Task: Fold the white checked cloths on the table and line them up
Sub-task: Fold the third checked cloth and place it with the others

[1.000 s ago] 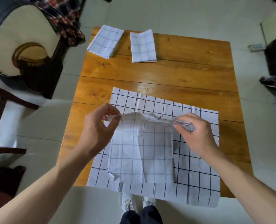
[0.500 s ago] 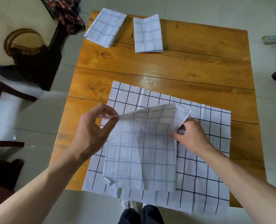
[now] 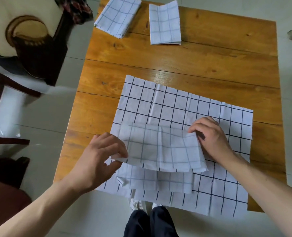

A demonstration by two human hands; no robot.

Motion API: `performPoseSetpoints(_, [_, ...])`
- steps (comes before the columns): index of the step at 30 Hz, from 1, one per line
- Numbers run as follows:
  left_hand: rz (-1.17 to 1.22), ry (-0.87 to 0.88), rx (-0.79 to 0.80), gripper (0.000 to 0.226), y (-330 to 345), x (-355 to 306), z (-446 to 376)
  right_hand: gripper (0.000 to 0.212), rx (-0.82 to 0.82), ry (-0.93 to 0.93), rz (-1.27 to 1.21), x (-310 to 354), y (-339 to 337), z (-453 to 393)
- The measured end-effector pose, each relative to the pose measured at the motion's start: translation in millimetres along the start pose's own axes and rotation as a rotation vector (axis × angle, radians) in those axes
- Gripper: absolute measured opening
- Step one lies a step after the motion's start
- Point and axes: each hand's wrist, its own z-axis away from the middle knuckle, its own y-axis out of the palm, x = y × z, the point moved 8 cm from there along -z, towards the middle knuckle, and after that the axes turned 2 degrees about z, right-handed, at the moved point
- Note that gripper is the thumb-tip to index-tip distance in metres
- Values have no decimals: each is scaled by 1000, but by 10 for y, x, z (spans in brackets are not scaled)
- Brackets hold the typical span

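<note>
at the near edge of the wooden table (image 3: pixel 210 65), just above the person's dark trousers (image 3: pixel 148 223) and pale shoes (image 3: pixel 138 204), a large white checked cloth (image 3: pixel 176 103) with bold dark lines lies spread flat, its near edge hanging a little over the table edge. on top of it, toward its near left part, lies a smaller checked cloth (image 3: pixel 162 147) with fainter grey lines, its upper layer doubled toward the person over a lower layer that shows below it. the left hand (image 3: pixel 97 161) pinches the near left corner of that upper layer between thumb and curled fingers. the right hand (image 3: pixel 210 135) grips the layer's right edge, fingers curled over it near the far corner, thumb hidden. farther off, along the table's far edge, two folded checked cloths lie flat and apart: the left folded cloth (image 3: pixel 118 16) sits angled at the far left corner, the right folded cloth (image 3: pixel 165 24) lies straighter just beside it. off the table to the left stands a dark wooden chair (image 3: pixel 10 79).
</note>
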Motion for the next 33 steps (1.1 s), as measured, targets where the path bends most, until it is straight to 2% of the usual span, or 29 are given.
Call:
performPoseSetpoints(3, [-93, 101, 42, 7, 156, -23, 126, 30, -4, -17, 16, -7, 31, 23])
performPoseSetpoints(11, [-206, 265, 149, 8, 552, -91, 385, 25, -5, -57, -9, 11, 63, 98])
performPoseSetpoints(23, [-266, 234, 190, 11, 675, 8, 451, 22, 35, -64, -5, 4, 79, 168])
performPoseSetpoints(30, [-280, 214, 217, 14, 729, 43, 447, 34, 174, -39, 103, 183, 25, 391])
performPoseSetpoints(33, [-279, 209, 223, 17, 728, 38, 448, 56, 263, -109, 142, 494, 26, 699])
